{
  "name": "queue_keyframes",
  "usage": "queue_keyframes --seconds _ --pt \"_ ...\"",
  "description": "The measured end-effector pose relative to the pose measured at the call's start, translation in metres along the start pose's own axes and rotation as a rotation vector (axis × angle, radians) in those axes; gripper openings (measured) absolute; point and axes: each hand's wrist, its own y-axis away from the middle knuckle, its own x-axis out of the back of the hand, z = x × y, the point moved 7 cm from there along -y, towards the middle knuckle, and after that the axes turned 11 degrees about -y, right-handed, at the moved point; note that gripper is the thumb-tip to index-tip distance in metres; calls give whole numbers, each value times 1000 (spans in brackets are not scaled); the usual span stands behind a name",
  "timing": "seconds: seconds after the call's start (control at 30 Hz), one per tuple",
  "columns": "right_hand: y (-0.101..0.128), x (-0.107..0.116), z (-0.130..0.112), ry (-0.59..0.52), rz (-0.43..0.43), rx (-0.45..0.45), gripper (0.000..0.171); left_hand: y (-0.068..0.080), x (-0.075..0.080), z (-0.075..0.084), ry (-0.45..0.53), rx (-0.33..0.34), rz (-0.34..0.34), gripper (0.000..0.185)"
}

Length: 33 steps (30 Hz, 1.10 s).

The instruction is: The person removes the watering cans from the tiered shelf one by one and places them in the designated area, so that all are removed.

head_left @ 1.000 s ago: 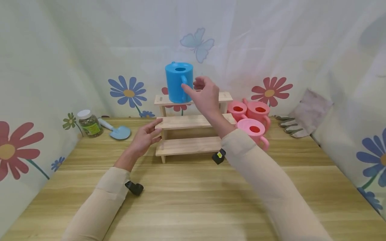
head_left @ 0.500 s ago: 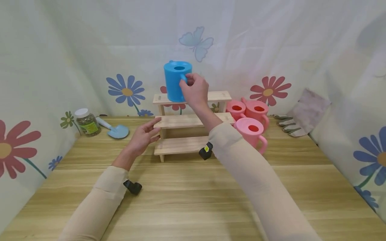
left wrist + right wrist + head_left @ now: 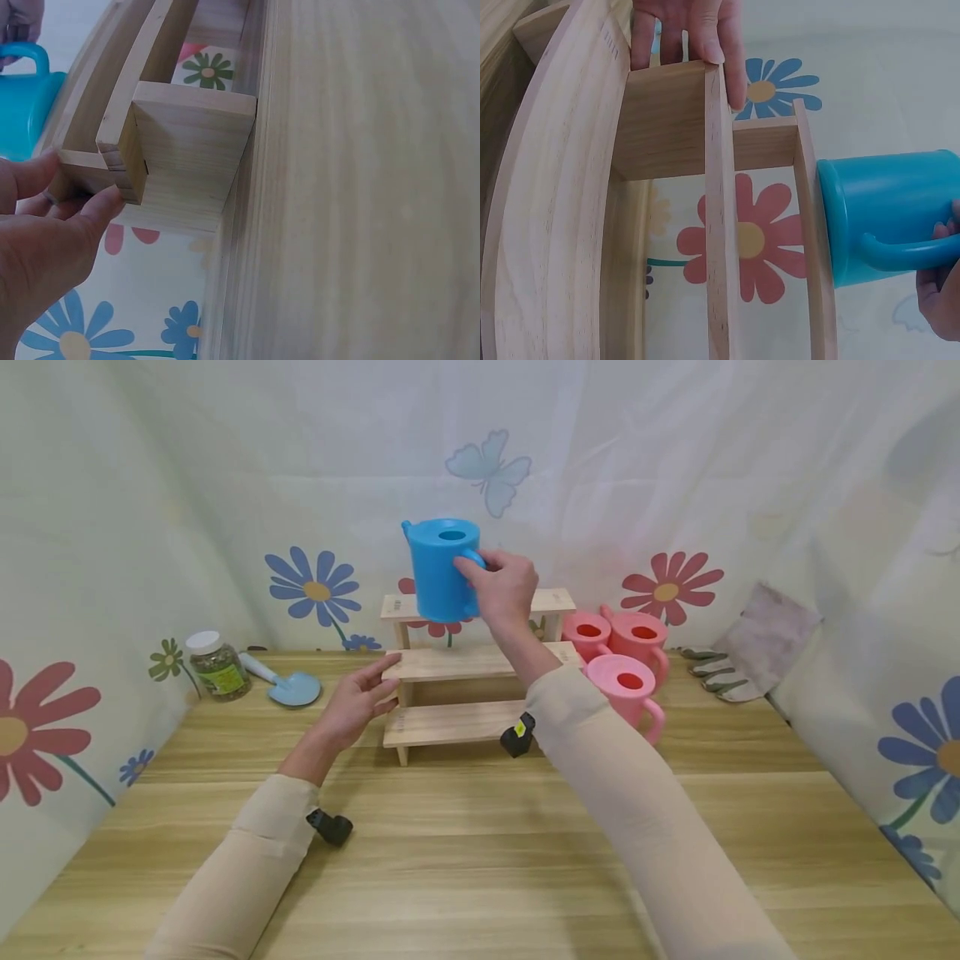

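Observation:
My right hand (image 3: 508,587) pinches the handle of a blue watering can (image 3: 441,578) at the top step of a three-step wooden stand (image 3: 457,663). The can is upright, its short spout pointing left; in the right wrist view its base is right at the top board (image 3: 815,247). With thumb and fingers, my left hand (image 3: 352,703) holds the left end of the middle step. The left wrist view shows that hand's fingertips (image 3: 105,201) around the end of the board.
Three pink watering cans (image 3: 619,673) stand close together right of the stand. Farther right a gardening glove (image 3: 772,631) leans on the curtain. A lidded jar (image 3: 219,668) and a light-blue hand trowel (image 3: 295,688) are at the left. A flowered curtain (image 3: 360,460) encloses the table.
My right hand has closed on the can's handle. The can has turned so its spout shows at the left, and it has shifted slightly nearer. My left hand has stayed on the stand.

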Motion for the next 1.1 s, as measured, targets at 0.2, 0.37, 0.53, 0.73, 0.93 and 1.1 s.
queue_keyframes --seconds 0.2,0.37,0.53,0.73,0.93,1.1 --pt "1 2 5 -95 21 -92 36 -1 0 0 -12 -6 -6 48" --pt "7 2 8 -159 39 -154 35 -1 -1 0 -4 -3 -6 48" --pt "9 0 11 -203 41 -198 34 -1 -1 0 3 -1 -2 48" --pt "8 4 16 -236 77 -269 37 -3 1 0 -7 -5 5 48" --pt "9 7 19 -225 73 -252 35 -3 0 -1 -12 -11 -1 49" --pt "8 8 20 -240 58 -228 34 -2 1 0 -6 0 0 49"
